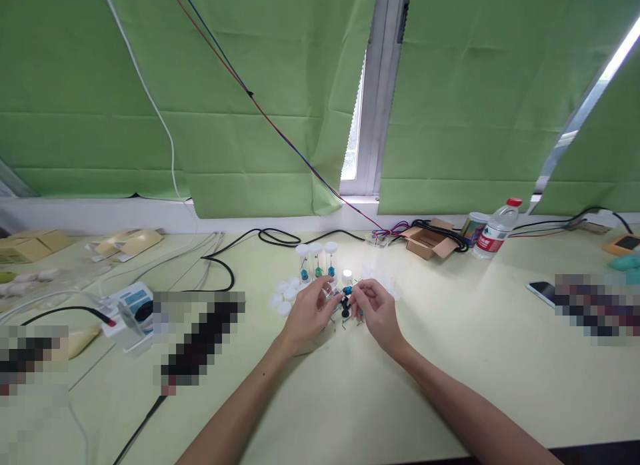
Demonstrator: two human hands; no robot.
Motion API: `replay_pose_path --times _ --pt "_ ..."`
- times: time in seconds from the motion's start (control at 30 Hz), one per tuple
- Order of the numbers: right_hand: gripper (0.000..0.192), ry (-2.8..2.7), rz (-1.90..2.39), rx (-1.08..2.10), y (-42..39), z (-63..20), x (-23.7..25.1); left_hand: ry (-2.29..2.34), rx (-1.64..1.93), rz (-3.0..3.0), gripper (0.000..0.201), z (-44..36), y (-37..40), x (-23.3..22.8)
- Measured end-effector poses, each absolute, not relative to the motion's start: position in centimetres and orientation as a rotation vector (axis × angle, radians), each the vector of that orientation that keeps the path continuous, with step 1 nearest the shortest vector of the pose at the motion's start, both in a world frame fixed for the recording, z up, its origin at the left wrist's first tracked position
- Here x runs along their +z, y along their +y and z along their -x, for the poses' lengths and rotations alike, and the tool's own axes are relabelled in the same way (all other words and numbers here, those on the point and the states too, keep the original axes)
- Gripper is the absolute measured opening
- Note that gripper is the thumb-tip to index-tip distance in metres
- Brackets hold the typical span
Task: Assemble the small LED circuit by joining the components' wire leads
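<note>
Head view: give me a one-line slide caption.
Both hands, left hand and right hand, pinch small blue parts before three clear vials on a pale green table.

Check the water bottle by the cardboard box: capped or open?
Capped. The water bottle has its red cap on and stands beside the cardboard box.

A pale green table [450,385] is shown. At its centre, three capped vials [317,259] are stood in a row, with loose white caps [284,298] beside them. A cardboard box [426,241] and water bottle [495,235] are placed far right; a phone [541,291] right; black cables [225,268] left.
</note>
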State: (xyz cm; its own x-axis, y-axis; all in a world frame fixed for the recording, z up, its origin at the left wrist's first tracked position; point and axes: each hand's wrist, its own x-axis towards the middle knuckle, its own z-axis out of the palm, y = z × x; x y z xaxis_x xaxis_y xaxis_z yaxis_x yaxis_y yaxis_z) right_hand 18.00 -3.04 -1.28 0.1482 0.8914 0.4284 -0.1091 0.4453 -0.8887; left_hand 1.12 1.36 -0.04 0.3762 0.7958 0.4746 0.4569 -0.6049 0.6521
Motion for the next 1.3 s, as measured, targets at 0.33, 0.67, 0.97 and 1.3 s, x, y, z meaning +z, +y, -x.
replay_pose_path --times 0.33,0.67,0.97,1.3 --pt "0.019 -1.393 0.868 0.717 -3.6 -17.7 -1.5 1.084 1.114 -2.320 0.035 -1.0 1.7 -0.6" --pt "0.024 -1.426 0.977 0.492 -3.4 -17.4 -2.0 1.078 1.105 -2.357 0.034 -1.2 1.4 -0.4" --pt "0.029 -1.228 1.029 0.382 -3.1 -17.3 -2.2 1.003 1.124 -2.439 0.035 -1.1 1.5 -0.8" --pt "0.032 -1.055 0.920 0.404 -2.9 -17.2 -2.4 0.968 1.047 -2.573 0.034 -0.7 1.3 -0.4"
